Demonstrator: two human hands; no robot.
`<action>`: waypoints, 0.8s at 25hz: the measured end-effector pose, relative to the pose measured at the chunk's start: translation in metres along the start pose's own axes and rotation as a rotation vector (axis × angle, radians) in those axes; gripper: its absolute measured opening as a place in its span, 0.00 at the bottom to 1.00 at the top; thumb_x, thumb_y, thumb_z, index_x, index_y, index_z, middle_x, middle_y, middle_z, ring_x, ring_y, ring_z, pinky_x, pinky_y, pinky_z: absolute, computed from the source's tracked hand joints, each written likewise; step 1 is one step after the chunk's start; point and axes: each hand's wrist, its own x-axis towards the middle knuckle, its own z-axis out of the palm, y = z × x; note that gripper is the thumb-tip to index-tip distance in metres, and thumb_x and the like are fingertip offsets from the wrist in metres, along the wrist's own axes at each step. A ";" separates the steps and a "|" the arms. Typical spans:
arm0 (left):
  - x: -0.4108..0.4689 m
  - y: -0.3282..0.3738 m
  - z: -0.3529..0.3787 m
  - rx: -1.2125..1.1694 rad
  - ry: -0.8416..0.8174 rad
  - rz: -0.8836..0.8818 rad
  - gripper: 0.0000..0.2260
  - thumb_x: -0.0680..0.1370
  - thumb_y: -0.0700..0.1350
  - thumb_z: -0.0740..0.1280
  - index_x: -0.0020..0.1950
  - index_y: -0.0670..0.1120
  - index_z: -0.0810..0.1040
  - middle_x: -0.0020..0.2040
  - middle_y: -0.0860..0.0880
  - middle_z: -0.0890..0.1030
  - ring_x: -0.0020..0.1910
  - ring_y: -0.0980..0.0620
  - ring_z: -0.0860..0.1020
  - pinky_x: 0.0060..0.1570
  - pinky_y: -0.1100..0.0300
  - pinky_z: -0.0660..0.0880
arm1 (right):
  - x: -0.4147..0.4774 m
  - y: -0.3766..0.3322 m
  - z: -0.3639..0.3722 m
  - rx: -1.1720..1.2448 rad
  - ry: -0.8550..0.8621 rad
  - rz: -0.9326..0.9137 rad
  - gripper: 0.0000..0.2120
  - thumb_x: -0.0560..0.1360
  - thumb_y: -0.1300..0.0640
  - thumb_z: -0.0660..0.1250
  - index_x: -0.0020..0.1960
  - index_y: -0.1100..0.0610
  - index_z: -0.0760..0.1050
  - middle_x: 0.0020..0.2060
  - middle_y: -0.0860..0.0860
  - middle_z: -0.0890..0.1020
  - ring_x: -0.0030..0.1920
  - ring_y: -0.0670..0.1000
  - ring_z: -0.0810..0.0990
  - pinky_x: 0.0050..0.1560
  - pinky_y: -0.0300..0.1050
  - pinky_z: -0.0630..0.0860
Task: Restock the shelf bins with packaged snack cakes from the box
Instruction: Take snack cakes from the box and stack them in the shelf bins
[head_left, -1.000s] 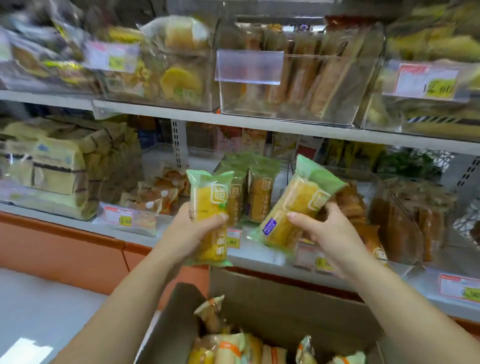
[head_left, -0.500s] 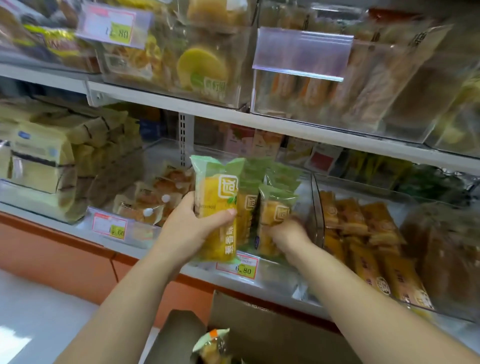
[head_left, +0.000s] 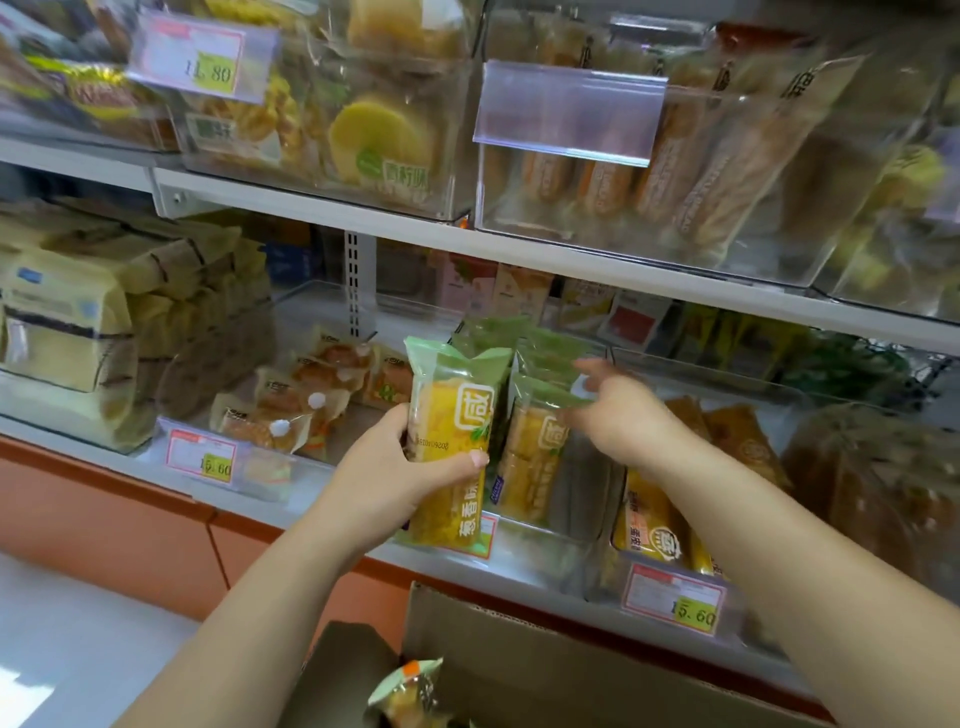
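My left hand (head_left: 384, 478) grips a green-and-yellow snack cake pack (head_left: 457, 415) upright, just in front of the clear shelf bin (head_left: 540, 538) on the lower shelf. Several matching packs (head_left: 535, 447) stand in that bin. My right hand (head_left: 618, 410) hovers over their green tops with fingers loosely spread, holding nothing; its fingertips are at the front pack's top seal. The open cardboard box (head_left: 519, 654) sits below the shelf edge, with one wrapped cake (head_left: 410, 691) showing at its near side.
Left of the bin lie small round cakes (head_left: 291, 410) behind a price tag (head_left: 205, 462). Orange packs (head_left: 649, 519) fill the bin on the right. The upper shelf (head_left: 571, 260) carries clear bins of bread. A pale floor (head_left: 78, 649) lies at the lower left.
My right hand set its pack into the bin, let go and rose above the packs. My left hand kept its pack and stayed in front of the bin. The view moved closer.
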 end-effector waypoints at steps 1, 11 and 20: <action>-0.001 0.000 0.001 -0.001 0.001 0.000 0.16 0.69 0.53 0.77 0.54 0.57 0.77 0.45 0.62 0.84 0.42 0.63 0.83 0.39 0.65 0.77 | 0.003 0.002 0.001 -0.160 -0.020 -0.043 0.35 0.74 0.50 0.70 0.76 0.48 0.58 0.71 0.52 0.70 0.61 0.53 0.75 0.58 0.47 0.75; 0.000 -0.002 -0.005 -0.041 0.019 0.001 0.16 0.70 0.51 0.76 0.55 0.56 0.77 0.45 0.62 0.84 0.43 0.63 0.83 0.35 0.70 0.77 | 0.065 0.000 -0.013 -0.282 -0.030 -0.176 0.22 0.80 0.51 0.61 0.73 0.53 0.66 0.70 0.54 0.71 0.66 0.54 0.72 0.62 0.44 0.69; 0.009 -0.009 -0.013 -0.076 0.019 -0.005 0.20 0.66 0.55 0.76 0.56 0.57 0.77 0.48 0.60 0.84 0.47 0.60 0.83 0.39 0.65 0.79 | 0.116 -0.005 -0.004 -0.791 -0.176 -0.139 0.24 0.76 0.41 0.65 0.63 0.57 0.75 0.57 0.54 0.79 0.53 0.54 0.78 0.48 0.44 0.74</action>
